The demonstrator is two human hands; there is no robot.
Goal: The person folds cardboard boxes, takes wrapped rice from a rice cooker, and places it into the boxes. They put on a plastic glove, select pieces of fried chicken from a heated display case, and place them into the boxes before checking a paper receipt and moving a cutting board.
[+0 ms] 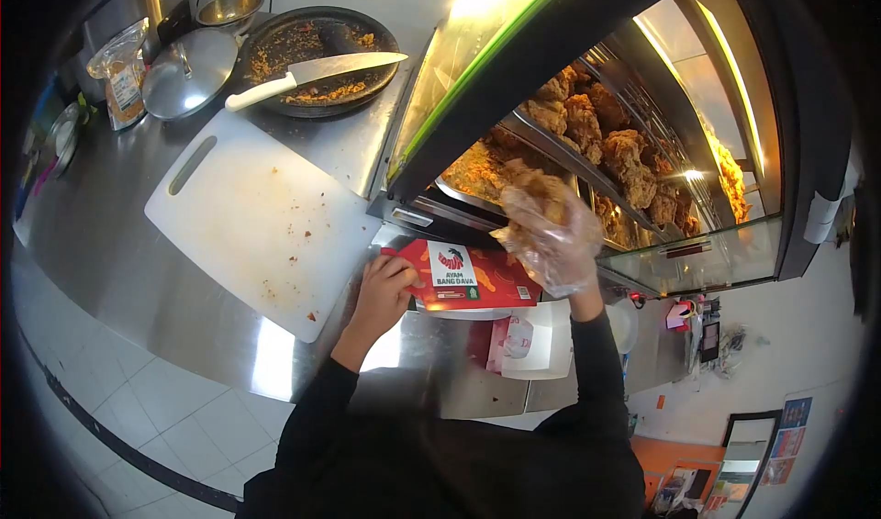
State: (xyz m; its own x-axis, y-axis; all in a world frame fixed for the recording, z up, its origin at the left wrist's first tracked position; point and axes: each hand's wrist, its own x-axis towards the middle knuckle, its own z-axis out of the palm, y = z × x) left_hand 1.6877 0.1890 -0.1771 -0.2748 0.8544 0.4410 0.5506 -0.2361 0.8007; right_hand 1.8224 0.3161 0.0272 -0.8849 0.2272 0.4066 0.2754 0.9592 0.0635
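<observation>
My left hand [385, 285] is closed on the left end of a red printed food box [459, 294] with a white label, which lies on the steel counter. My right hand [564, 234], in a clear plastic glove, grips a piece of fried chicken [540, 196] above the far right side of that box. Just beyond it, the lit display case [652, 271] stands open. Inside are a tray of crumbs [473, 172] and several pieces of fried chicken [629, 161] on racks. The glove and the chicken hide part of the tray.
A white cutting board [248, 216] with crumbs lies on the left. Behind it, a knife [340, 66] rests across a dark round pan [358, 33], near a metal lid [188, 74] and a steel bowl [229, 7]. An open white box [541, 345] is by my right forearm.
</observation>
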